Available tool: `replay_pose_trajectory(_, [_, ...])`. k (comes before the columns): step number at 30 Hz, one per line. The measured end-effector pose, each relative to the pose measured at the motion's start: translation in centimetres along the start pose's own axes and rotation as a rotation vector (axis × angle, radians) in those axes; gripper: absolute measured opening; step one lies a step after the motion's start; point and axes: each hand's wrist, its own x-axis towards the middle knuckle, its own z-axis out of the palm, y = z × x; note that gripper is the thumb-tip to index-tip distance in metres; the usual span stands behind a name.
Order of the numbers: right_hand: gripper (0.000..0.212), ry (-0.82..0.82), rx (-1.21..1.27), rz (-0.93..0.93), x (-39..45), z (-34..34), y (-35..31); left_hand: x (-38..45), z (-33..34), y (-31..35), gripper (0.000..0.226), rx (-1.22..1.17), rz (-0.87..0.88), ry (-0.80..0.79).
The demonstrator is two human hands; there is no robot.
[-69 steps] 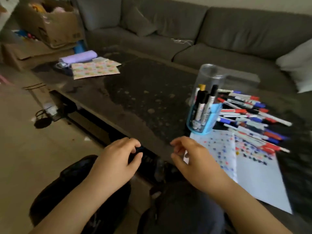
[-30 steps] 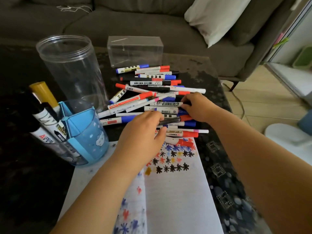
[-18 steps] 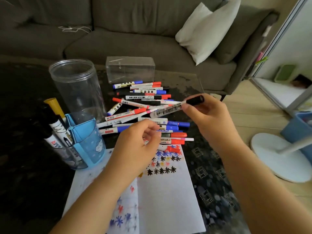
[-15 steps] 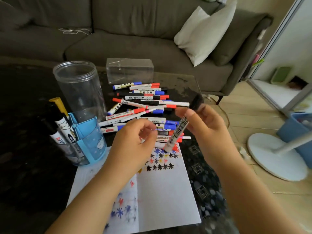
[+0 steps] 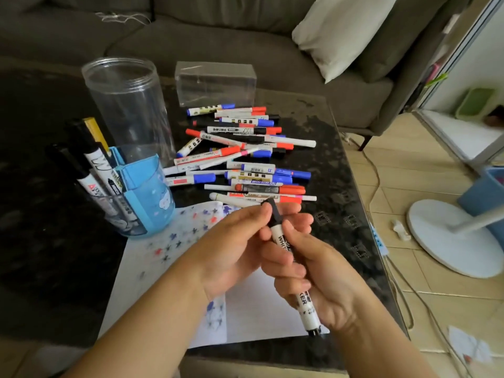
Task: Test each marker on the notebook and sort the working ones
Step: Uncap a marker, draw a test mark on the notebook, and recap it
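Note:
My right hand [image 5: 313,271] grips the white barrel of a black-capped whiteboard marker [image 5: 305,304], held above the open notebook [image 5: 261,306]. My left hand [image 5: 234,246] pinches the marker's black cap [image 5: 273,212] between thumb and fingers. The notebook lies on the dark table, its pages dotted with small coloured star marks. A pile of red, blue and black markers [image 5: 245,156] lies just beyond the notebook. A blue pen holder [image 5: 147,195] at the left holds several markers upright.
A tall clear plastic jar [image 5: 128,105] stands behind the blue holder, and a clear rectangular box [image 5: 215,83] sits past the pile. A grey sofa with a pale cushion [image 5: 341,31] lies beyond the table. A white fan base [image 5: 450,238] and cables are on the floor at right.
My right hand picked a black-capped marker out of the pile and brought it toward me over the notebook. My left hand has moved onto its cap.

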Motion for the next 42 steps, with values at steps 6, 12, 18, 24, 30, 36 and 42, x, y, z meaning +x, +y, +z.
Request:
replay_pose_trajectory(6, [0.029,0.247,-0.628,-0.112,0.5,0.4,0.7,0.4,0.0,0.0,0.02,0.099,0.088,0.202])
replay_pose_trajectory(12, [0.031,0.568,-1.486,-0.246,0.7,-1.6,1.5,0.9,-0.8,-1.1,0.017,0.303,0.178,0.45])
replay_pose_trajectory(18, [0.028,0.564,-1.172,-0.25,-0.8,-1.8,-0.6,0.5,-1.6,-0.9,0.009,0.708,0.193,0.594])
replay_pose_trajectory(24, [0.029,0.426,-0.608,-0.353,-1.6,-2.9,-2.0,1.1,-1.6,-1.3,0.018,0.98,0.263,0.532])
replay_pose_trajectory(30, [0.01,0.518,-0.932,-0.387,-1.4,-4.6,-2.4,1.7,-1.5,-1.9,0.029,1.123,0.265,0.55])
replay_pose_trajectory(36, [0.047,0.67,-1.204,-0.477,-1.1,-4.8,-1.8,2.5,-1.1,-2.6,0.012,1.294,0.279,0.496])
replay_pose_trajectory(42, [0.012,0.737,-1.236,-0.565,0.2,-6.1,-0.9,2.7,-0.8,-2.7,0.016,1.447,0.257,0.471])
